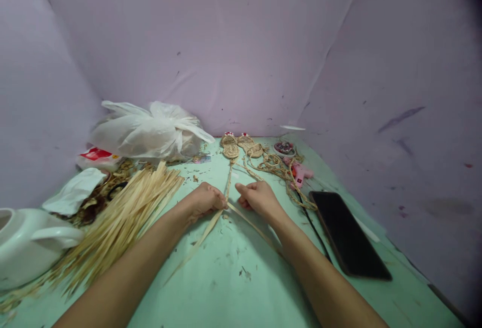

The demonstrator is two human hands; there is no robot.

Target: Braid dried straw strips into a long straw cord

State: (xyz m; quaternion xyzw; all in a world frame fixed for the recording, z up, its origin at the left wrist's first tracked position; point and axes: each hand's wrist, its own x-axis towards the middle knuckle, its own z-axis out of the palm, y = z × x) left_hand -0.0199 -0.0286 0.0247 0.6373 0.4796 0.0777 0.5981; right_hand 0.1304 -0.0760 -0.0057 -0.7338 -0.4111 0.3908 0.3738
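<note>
My left hand (pixel 207 198) pinches a thin braid of dried straw (pixel 228 181) at its lower end. From that pinch, one loose strand (pixel 205 235) runs down to the left. Another strand (pixel 256 228) slants right, towards my right forearm. Just right of the braid, my right hand (pixel 259 197) has its fingers curled with the thumb up; what they hold, if anything, is hidden. The braid leads up to two woven straw soles (pixel 230 147) with red and white trim at their far ends, lying near the back wall.
On the left lie a bundle of straw strips (pixel 131 212), a white pitcher (pixel 22 247), and a white plastic bag (pixel 150 129). Coiled straw cord (pixel 276 165), a pink glue gun (pixel 300 173), a small dish of bits (pixel 284 148) and a black phone (pixel 348 232) lie right.
</note>
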